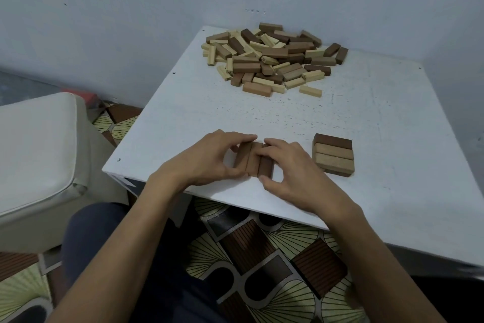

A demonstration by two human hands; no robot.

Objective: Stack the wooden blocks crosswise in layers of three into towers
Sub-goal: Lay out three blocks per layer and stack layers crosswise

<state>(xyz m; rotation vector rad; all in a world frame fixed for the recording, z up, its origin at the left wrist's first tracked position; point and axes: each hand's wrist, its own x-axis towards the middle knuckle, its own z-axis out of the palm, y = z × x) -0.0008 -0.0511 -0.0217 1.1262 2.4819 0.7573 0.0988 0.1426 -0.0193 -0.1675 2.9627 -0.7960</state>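
Three brown wooden blocks [252, 161] lie side by side near the front edge of the white table [379, 118], their long sides running away from me. My left hand [209, 157] grips this row from the left, thumb at the near end and fingers over the far end. My right hand [290, 170] grips it from the right in the same way. To the right stands a low stack [334, 153] with three blocks across its top and a darker layer under them. A big loose pile of light and dark blocks [272, 56] lies at the back.
A pale cushioned seat [36, 155] stands to the left of the table. The table sits in a corner of grey walls. Patterned flooring and my dark-trousered legs [110, 239] show below the table's front edge.
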